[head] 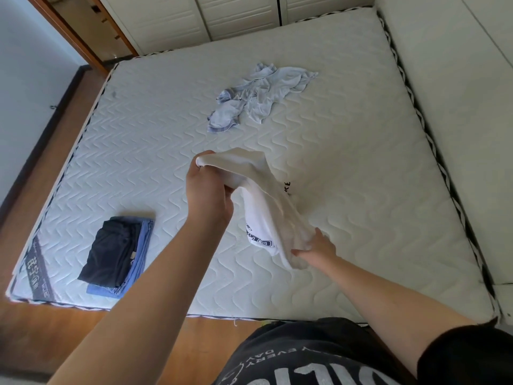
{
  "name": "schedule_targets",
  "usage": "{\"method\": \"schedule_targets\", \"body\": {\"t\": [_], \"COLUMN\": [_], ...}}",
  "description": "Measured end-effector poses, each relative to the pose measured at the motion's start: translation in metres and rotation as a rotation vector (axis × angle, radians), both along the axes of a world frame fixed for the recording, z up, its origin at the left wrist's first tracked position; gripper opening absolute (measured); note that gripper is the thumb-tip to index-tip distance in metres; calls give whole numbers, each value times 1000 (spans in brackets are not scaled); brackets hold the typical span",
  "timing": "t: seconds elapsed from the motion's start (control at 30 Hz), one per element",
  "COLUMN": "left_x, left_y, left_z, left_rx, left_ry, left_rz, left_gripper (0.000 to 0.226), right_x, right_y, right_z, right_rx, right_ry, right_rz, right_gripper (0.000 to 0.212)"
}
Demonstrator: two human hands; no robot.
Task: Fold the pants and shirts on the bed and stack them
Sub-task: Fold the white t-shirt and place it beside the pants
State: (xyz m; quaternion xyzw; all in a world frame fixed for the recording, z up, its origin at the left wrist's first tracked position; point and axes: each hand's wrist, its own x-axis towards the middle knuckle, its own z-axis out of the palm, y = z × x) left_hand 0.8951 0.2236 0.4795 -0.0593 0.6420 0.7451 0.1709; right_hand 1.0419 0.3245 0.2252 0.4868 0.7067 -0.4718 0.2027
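Hands: left point(206, 190), right point(316, 247) both gripping white shirt point(266, 209).

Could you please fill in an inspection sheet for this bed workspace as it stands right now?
Surface: bare quilted mattress.
Job's things: white printed shirt held up above the mattress; folded stack, dark garment on blue one, near left corner; crumpled light-blue clothes unfolded, far centre.
Clutter: nothing seen.
Grippers: left hand grips the shirt's upper end; right hand holds its lower end.
Cables: nothing seen.
Surroundings: wooden floor, white louvred wardrobe doors.
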Motion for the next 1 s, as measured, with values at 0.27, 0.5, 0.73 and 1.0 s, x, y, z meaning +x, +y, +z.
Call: {"method": "schedule_targets", "body": {"t": [0.27,0.5,0.73,1.0], "left_x": [1,-25,-81,-147], "left_y": [-28,-72,-153,-228], "left_z": [38,44,-13,-104], "left_rx": [209,258,-363,-630], "left_ry": [-15,2,274,191], "left_rz": [60,38,-270,-313], "left_gripper": [20,20,30,30], "right_x": [15,-9,7,46], "right_y": [-36,-64,-58,-48], "right_z": [-19,-8,11,45], "right_rx": [-476,-592,143,265], "right_ry": [193,574,402,351], "right_rz": [-479,-943,-682,-473], "right_gripper": [110,43,24,19]}}
